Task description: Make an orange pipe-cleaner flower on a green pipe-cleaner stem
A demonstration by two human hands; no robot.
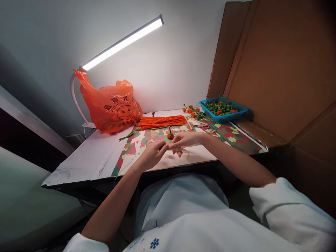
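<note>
your left hand (153, 153) and right hand (183, 140) meet over the near middle of the worktop (86, 157), fingertips almost touching; between them runs a thin green pipe cleaner (183, 150), pinched in the grip of each hand, its loose end curling toward the worktop's front edge under your right hand; whether the fingers close fully on it is too small to tell, but both grips are drawn together on the strand; just behind your right hand stands a small orange flower (170, 134) on a green stem, near the fingertips, contact unclear; all this lies on a patterned sheet (233, 134) of red, green and cream stars that covers the right part of the worktop; farther back, a flat bundle of orange pipe cleaners (162, 121) lies across the sheet's far edge; to its right sit several finished orange flowers (191, 110), and beyond them a blue basket (243, 111) holding green and red pieces at the far right corner; at the far left an orange plastic bag (110, 105) with a smiling face slumps against the foot of a lit desk lamp (123, 42); brown cardboard (278, 63) walls the right side.
</note>
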